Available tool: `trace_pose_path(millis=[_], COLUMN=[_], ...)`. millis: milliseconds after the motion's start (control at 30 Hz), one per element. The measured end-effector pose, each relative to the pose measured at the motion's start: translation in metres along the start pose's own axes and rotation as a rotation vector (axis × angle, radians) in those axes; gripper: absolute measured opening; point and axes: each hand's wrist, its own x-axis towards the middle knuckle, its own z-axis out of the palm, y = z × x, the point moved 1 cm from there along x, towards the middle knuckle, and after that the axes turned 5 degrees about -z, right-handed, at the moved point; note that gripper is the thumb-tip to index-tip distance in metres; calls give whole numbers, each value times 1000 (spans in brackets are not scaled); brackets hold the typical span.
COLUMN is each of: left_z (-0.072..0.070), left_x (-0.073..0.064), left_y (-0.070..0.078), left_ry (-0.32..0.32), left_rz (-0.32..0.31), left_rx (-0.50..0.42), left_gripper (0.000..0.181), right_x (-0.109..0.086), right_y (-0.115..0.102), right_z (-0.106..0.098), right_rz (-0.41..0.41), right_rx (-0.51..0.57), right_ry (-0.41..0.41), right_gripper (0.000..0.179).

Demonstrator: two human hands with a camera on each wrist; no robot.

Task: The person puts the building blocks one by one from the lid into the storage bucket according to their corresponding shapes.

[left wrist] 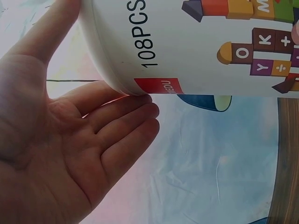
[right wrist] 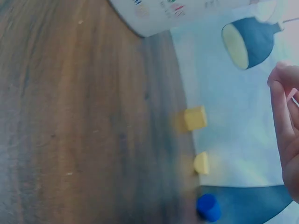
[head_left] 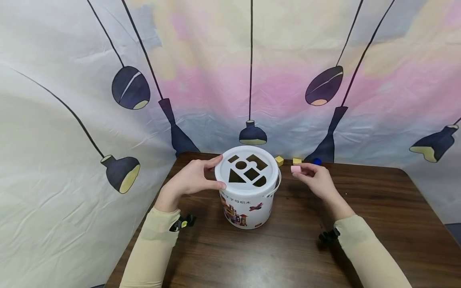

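Note:
A white bucket [head_left: 245,208] printed with toy blocks stands on the table, its white lid [head_left: 225,171] cut with several shaped holes. My left hand [head_left: 192,176] rests against the lid's left edge, thumb at the front and index finger farther back. From the left wrist view, the fingers of this hand [left wrist: 74,130] look fairly straight and touch the bucket's rim. Right of the bucket, my right hand [head_left: 317,180] pinches a small pink block [head_left: 295,169] between thumb and fingertips, above the table. Only a sliver of that block shows in the right wrist view.
Along the table's back edge lie a yellow cube [right wrist: 195,118], a yellow half-round block [right wrist: 201,163] and a blue cylinder [right wrist: 209,207]. The bucket's white handle [head_left: 276,188] hangs at its right side. A cloth backdrop [head_left: 216,80] with painted lamps hangs behind the table [head_left: 288,248].

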Motion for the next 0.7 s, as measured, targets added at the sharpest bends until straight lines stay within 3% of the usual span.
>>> trace_pose_path(millis=[367,700], left_z=[1,-1], left_x=[2,2], left_y=[1,0], left_ry=[0,0], left_rz=[-9,-13], left_rx=[31,45], left_gripper=[100,100], right_x=[-1,-2], right_y=[-26,-45], right_z=[-10,-10], right_rz=[-58,-141], right_rx=[74,61], right_ry=[1,-33], right_gripper=[40,40])
